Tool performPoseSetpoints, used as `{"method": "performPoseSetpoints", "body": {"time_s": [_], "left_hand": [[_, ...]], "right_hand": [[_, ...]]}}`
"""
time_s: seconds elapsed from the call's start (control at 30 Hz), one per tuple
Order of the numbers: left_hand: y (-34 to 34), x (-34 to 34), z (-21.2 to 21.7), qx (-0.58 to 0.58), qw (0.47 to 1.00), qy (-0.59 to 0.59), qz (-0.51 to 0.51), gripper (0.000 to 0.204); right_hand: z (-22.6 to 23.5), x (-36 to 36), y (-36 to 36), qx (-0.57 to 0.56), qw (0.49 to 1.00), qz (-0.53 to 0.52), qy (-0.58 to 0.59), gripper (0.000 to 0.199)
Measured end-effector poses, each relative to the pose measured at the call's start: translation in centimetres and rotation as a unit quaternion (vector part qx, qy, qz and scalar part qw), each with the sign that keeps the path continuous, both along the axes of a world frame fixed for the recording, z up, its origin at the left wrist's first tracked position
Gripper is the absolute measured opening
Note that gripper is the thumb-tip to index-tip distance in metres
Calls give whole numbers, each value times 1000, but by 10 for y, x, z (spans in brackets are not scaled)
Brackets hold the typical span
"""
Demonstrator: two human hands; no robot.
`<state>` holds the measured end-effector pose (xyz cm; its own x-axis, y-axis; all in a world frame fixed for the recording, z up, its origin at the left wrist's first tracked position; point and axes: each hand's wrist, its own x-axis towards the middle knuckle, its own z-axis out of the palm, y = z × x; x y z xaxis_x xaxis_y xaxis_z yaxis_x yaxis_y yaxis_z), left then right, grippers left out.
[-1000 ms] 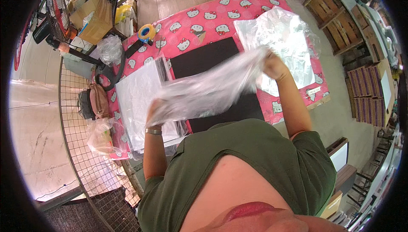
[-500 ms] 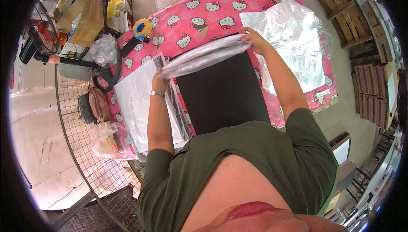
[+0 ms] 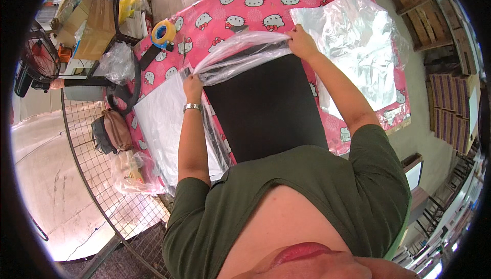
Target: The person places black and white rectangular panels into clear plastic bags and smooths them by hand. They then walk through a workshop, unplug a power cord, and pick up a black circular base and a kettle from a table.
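A flat black board [image 3: 268,108] lies on the pink patterned tablecloth [image 3: 204,18] in front of me. Across its far end stretches a clear plastic bag [image 3: 245,56], its film bunched and partly over the board's far edge. My left hand [image 3: 193,85], with a metal watch at the wrist, is closed on the film at the board's far left corner. At the far right corner my right hand [image 3: 303,43] pinches the other end of the film. Left of the board lies a stack of white sheets in plastic [image 3: 166,125].
A pile of crumpled clear bags [image 3: 358,54] covers the table's right side. Tape rolls [image 3: 163,32] sit at the far left. A wire mesh rail [image 3: 92,161], a fan [image 3: 38,54] and cardboard boxes [image 3: 94,23] stand left. Stacked purple-edged panels [image 3: 450,105] are at right.
The plastic film has spread from a blurred, bunched strip into an opened arc over the board's far end. My right hand has moved slightly away from me; both hands keep their hold.
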<state>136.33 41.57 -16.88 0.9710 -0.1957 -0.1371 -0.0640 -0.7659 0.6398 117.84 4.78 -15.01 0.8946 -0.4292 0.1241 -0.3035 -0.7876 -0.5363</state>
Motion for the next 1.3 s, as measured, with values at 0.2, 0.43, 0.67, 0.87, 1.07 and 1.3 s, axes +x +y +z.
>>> {"method": "performPoseSetpoints", "body": {"time_s": [0.2,0.43,0.67,0.87,1.07,1.3], "left_hand": [[18,6,72,-255,940,223,39,16],[61,2,29,-252,776,570,98,19],[113,-111,-19,-264,705,615,234,24],[181,-261,-44,-270,738,607,119,20],[245,-358,-77,-242,816,523,41,12],[262,-397,-91,-236,829,501,83,20]], "right_hand": [[67,-11,-34,525,849,-31,55,15],[0,-60,-33,726,676,1,126,20],[-50,-175,37,774,612,-156,46,16],[-105,-360,98,765,595,-243,46,28],[-33,-400,175,664,664,-326,109,24],[-35,-439,194,486,823,-169,241,17]]}}
